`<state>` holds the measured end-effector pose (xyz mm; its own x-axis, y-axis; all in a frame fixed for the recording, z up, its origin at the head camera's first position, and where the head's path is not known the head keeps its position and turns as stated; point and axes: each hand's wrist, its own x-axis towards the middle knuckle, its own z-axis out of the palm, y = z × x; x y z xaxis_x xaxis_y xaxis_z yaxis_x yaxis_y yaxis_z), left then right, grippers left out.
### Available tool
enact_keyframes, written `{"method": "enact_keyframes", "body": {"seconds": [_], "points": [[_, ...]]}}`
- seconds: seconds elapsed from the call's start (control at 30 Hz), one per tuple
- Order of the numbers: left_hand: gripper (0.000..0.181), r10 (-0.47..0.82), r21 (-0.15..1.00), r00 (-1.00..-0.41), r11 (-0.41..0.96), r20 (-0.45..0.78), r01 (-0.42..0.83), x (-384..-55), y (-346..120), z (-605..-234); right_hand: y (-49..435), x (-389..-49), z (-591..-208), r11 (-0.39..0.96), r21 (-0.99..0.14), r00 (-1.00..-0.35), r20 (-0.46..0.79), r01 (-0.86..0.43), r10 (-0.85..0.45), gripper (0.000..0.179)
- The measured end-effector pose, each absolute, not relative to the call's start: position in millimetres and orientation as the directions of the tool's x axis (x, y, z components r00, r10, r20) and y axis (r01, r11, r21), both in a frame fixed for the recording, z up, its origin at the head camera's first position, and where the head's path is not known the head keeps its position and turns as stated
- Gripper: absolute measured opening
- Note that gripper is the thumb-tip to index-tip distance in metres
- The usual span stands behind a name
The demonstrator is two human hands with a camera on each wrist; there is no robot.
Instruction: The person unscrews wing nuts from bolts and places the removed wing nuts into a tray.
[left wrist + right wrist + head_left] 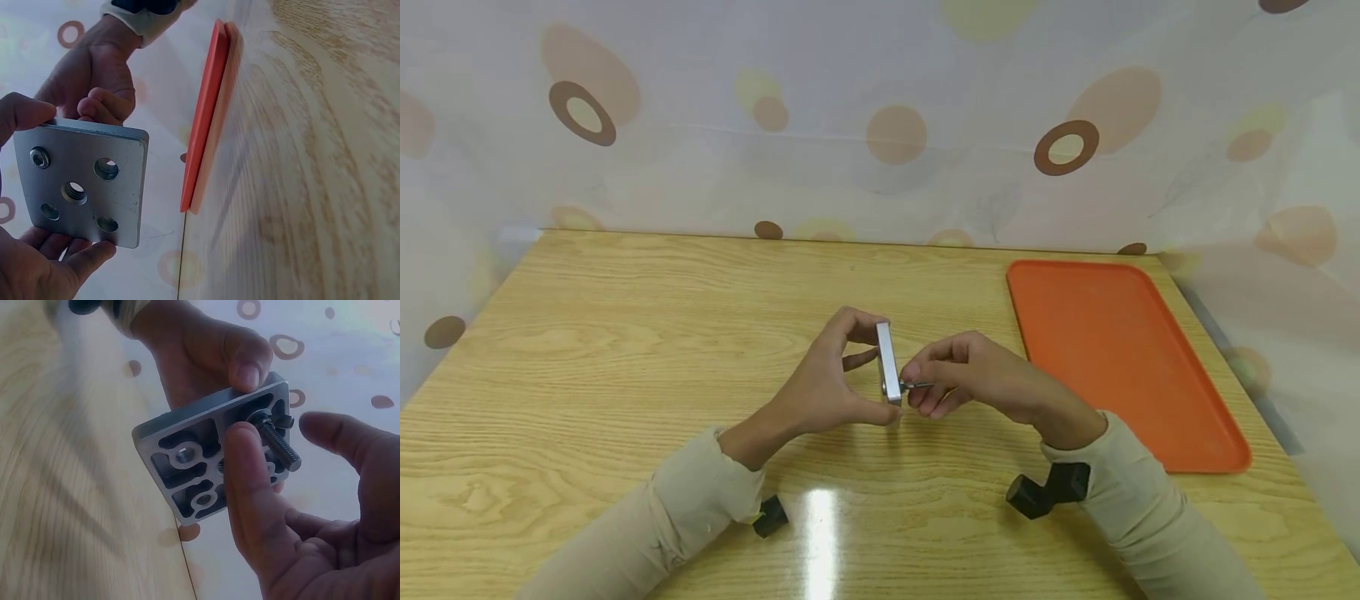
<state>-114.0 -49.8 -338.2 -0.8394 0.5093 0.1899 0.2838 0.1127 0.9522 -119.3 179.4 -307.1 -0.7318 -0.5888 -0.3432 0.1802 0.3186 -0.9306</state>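
Note:
My left hand point(841, 387) grips a square metal plate point(81, 181) by opposite edges, thumb on one edge and fingers on the other. Upright above the table, the plate shows several holes on its flat face and ribs on its back point(187, 431). A bolt runs through one corner hole, its socket head point(40, 157) on the flat face and its threaded shank point(281, 447) sticking out behind. On the shank sits a wing nut point(284, 420), against the plate. My right hand point(973, 375) has its thumb and index finger on either side of the nut, the thumb slightly apart from it.
An orange tray point(1120, 358) lies on the wooden table point(625, 333) at the right. A patterned sheet point(820, 125) rises behind the table and along its sides. Dark wrist cameras point(1048, 490) hang below both sleeves.

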Motion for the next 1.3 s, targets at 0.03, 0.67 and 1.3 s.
{"method": "enact_keyframes", "body": {"seconds": [0.03, 0.67, 1.3], "points": [[0.081, 0.508, 0.953, -0.840, 0.110, 0.191, 0.284, -114.0, -49.8, -338.5, 179.4, -119.0, -307.1, 0.318, -0.931, -0.730, -0.342, 0.178, -0.592, 0.033], [0.078, 0.517, 0.950, -0.834, 0.117, 0.192, 0.290, -114.2, -48.8, -339.6, 178.0, -116.4, -306.2, 0.228, -0.963, -0.713, -0.259, 0.142, -0.652, 0.030], [0.078, 0.542, 0.946, -0.814, 0.099, 0.209, 0.308, -114.2, -49.3, -339.6, 178.1, -119.1, -306.4, 0.288, -0.911, -0.715, -0.410, 0.294, -0.566, 0.030]]}}
